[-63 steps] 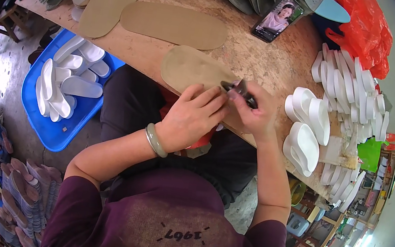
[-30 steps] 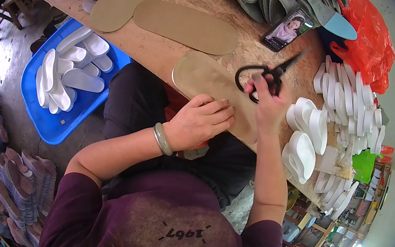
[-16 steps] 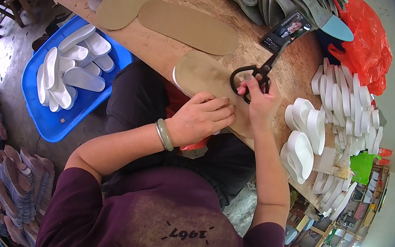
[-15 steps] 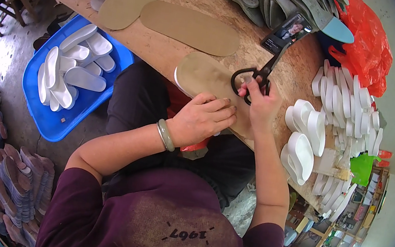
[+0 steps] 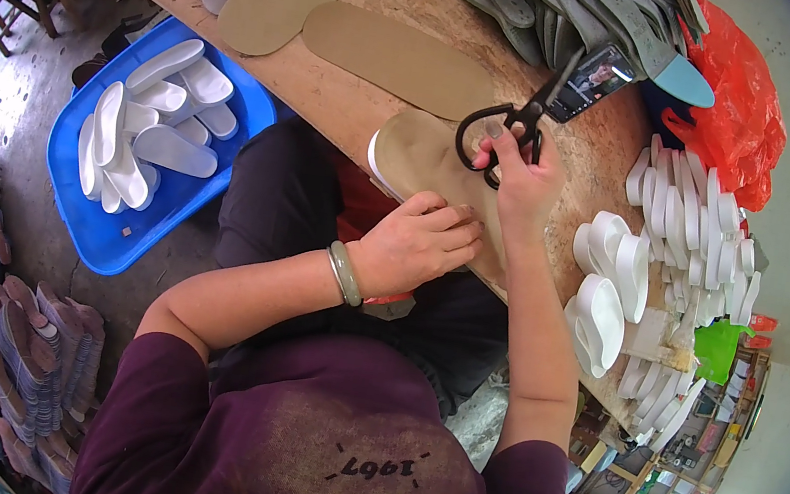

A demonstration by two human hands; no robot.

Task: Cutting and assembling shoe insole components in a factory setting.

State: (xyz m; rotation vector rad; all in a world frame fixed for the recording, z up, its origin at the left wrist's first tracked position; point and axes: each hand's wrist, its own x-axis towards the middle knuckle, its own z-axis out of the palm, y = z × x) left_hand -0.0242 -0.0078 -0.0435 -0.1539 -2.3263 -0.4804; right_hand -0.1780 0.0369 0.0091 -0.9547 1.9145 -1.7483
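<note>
A tan insole sheet lies over a white sole, whose edge shows at the left end, near the table's front edge. My left hand grips the piece at its near side, fingers bent over the top and pressed together; the thumb is hidden. My right hand holds black scissors by the handles over the right part of the sheet. The scissors' blades point away from me, beside a phone with a lit screen. Another tan insole sheet lies just beyond.
White soles stand at the table's right, with several more stacked behind. Grey soles and a red plastic bag are at the back. A blue tray of white soles is at left. Striped slippers lie lower left.
The scissors have turned slightly, their blades pointing more directly away from me. Both hands keep their holds near the sole. The whole view has shifted a little.
</note>
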